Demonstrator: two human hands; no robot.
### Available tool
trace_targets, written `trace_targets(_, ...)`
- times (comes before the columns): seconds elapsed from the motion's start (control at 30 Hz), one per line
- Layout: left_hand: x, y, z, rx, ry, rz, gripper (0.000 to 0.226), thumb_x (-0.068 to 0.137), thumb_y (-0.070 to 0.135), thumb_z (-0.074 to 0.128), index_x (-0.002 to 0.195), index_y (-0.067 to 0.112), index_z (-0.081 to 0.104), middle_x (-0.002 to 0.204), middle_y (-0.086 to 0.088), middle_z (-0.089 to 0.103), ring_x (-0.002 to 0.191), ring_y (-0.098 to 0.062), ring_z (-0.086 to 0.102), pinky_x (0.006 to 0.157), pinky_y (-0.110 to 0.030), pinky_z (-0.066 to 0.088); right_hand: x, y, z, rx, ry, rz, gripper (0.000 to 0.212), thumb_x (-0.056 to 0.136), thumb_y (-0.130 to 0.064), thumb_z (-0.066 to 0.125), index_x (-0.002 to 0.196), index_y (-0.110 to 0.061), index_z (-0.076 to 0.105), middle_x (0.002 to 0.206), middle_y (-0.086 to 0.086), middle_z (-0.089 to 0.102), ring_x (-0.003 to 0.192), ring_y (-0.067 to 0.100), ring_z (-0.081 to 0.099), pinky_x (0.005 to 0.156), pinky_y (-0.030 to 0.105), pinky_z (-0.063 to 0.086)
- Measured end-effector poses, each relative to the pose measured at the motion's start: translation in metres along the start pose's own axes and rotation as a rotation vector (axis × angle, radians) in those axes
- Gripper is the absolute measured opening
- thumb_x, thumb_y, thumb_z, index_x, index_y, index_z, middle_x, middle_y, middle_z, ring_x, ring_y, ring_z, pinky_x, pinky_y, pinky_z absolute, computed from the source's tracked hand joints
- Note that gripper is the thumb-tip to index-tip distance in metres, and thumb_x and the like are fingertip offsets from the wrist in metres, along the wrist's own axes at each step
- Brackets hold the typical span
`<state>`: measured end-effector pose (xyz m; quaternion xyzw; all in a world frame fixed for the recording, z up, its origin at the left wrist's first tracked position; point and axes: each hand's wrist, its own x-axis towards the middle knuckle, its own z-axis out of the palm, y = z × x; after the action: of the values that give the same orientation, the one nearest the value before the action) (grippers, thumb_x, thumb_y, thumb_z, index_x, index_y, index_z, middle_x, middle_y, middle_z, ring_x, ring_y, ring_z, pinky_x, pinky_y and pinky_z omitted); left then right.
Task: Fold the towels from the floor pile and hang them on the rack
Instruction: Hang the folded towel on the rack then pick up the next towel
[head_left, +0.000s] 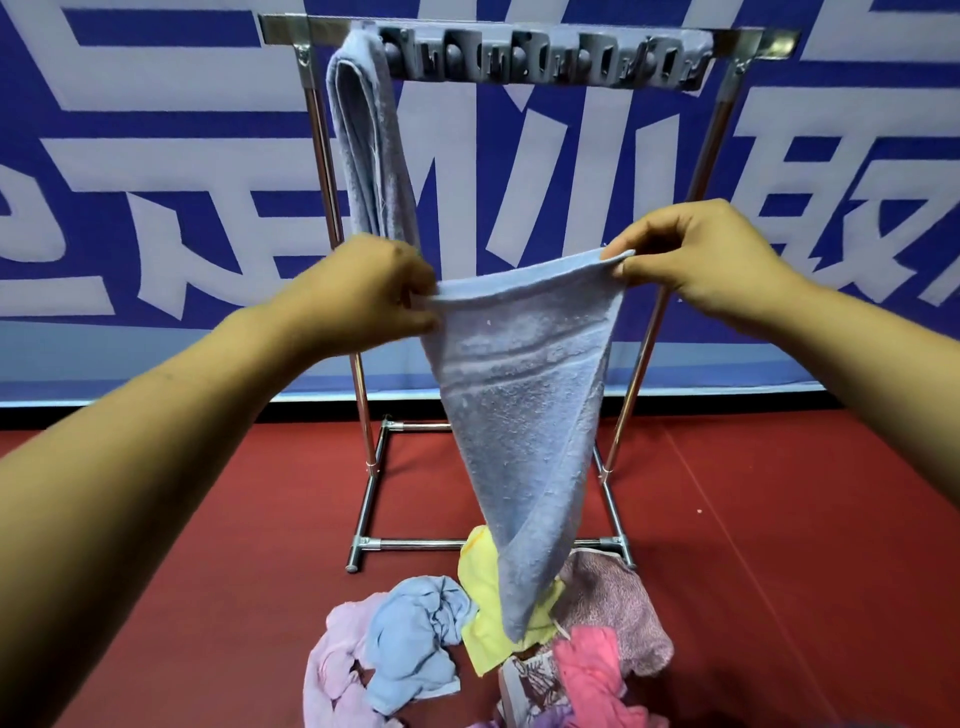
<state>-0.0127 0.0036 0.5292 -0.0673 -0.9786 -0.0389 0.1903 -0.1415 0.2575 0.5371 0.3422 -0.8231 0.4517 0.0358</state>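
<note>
The person holds a light blue towel in the air in front of the metal rack. The left hand pinches its top edge at 9 o'clock, and the right hand pinches the other corner at 3 o'clock; both sets of fingers are clenched on the cloth. The towel hangs down to a point, its tip just above the floor pile at 6 o'clock, where yellow, pink, blue and patterned cloths lie crumpled. One folded blue towel already hangs at 11 o'clock on the rack's bar. The step appears to be squaring the towel for a fold. To do it well, the hands should likely spread apart until the top edge is taut, let it hang flat, then bring corner to corner evenly.
</note>
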Motion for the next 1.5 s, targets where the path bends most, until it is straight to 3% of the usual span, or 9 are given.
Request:
trace_targets(0.07,0.001,-0.002,-0.007,0.01,0.108,-0.022,0.01,0.082,0.015,0.071,0.079,0.007,0.068,0.074,-0.004,0.056,0.071,-0.026,0.057,0.063,-0.032,0.041,0.0,-0.003,0.0,0.012,0.005,-0.002,0.015,0.084,0.002,0.066,0.091,-0.01,0.072,0.063,-0.013,0.068,0.057,-0.007,0.061,0.051,0.003,0.041)
trace_targets(0.23,0.003,0.001,-0.01,-0.053,0.227,-0.108,0.018,0.085,0.02,0.07,0.073,0.018,0.057,0.072,0.002,0.048,0.066,-0.02,0.049,0.061,-0.028,0.028,0.004,-0.009,0.001,0.007,0.075,-0.037,0.019,0.085,0.002,0.065,0.091,-0.015,0.071,0.077,-0.006,0.067,0.061,-0.008,0.062,0.06,0.006,0.047)
trace_targets(0.43,0.002,-0.002,-0.006,-0.096,0.234,-0.174,0.021,0.085,0.018,0.069,0.072,0.018,0.054,0.07,0.005,0.048,0.061,-0.009,0.047,0.053,-0.014,0.027,0.005,-0.012,0.006,-0.007,0.086,-0.059,0.023,0.085,0.003,0.063,0.09,-0.018,0.071,0.078,-0.004,0.068,0.061,-0.008,0.061,0.061,0.006,0.047)
trace_targets(0.57,0.0,-0.003,-0.006,-0.093,0.236,-0.193,0.018,0.085,0.016,0.069,0.074,0.019,0.055,0.075,0.001,0.052,0.07,-0.016,0.052,0.056,-0.022,0.028,0.006,-0.008,0.01,-0.028,0.066,-0.051,0.029,0.084,0.002,0.064,0.082,-0.026,0.069,0.079,-0.005,0.069,0.068,0.0,0.064,0.07,0.012,0.052)
trace_targets(0.87,-0.003,-0.007,-0.005,-0.082,0.25,-0.221,0.013,0.084,0.013,0.068,0.074,0.009,0.06,0.078,-0.01,0.062,0.074,-0.027,0.06,0.065,-0.033,0.044,0.006,-0.009,0.013,0.071,0.042,-0.016,0.02,0.083,0.0,0.068,0.09,-0.018,0.072,0.08,0.0,0.07,0.067,0.004,0.065,0.071,0.015,0.054)
trace_targets(1.03,-0.004,-0.008,-0.004,-0.132,0.223,-0.248,0.014,0.084,0.019,0.071,0.075,0.015,0.06,0.078,-0.003,0.062,0.075,-0.018,0.06,0.062,-0.025,0.04,0.004,-0.008,0.013,0.108,0.031,0.0,0.016,0.084,-0.006,0.07,0.098,-0.013,0.072,0.08,-0.001,0.07,0.064,0.0,0.065,0.066,0.012,0.052)
trace_targets(1.13,-0.003,-0.012,-0.005,-0.102,0.196,-0.192,0.024,0.085,0.03,0.071,0.077,0.009,0.064,0.078,-0.004,0.06,0.074,-0.02,0.056,0.064,-0.029,0.039,0.003,-0.01,0.01,0.106,0.012,-0.002,0.016,0.086,-0.008,0.067,0.101,-0.013,0.071,0.082,-0.002,0.07,0.065,-0.001,0.066,0.066,0.01,0.051)
trace_targets(1.33,-0.002,-0.017,-0.006,-0.072,0.199,-0.076,0.021,0.091,0.024,0.063,0.088,0.004,0.069,0.086,-0.011,0.064,0.08,-0.028,0.061,0.071,-0.038,0.05,0.003,-0.014,0.008,0.046,0.036,0.0,0.014,0.083,-0.014,0.071,0.097,-0.015,0.072,0.075,-0.002,0.069,0.057,-0.003,0.061,0.055,0.006,0.044)
trace_targets(1.5,-0.001,-0.015,-0.007,-0.138,0.294,-0.201,0.016,0.089,0.023,0.066,0.095,0.01,0.072,0.086,-0.004,0.069,0.081,-0.016,0.062,0.061,-0.01,0.035,0.006,-0.017,0.008,0.02,0.089,-0.001,0.007,0.078,-0.016,0.076,0.083,-0.018,0.073,0.072,-0.001,0.069,0.054,-0.001,0.062,0.055,0.007,0.045)
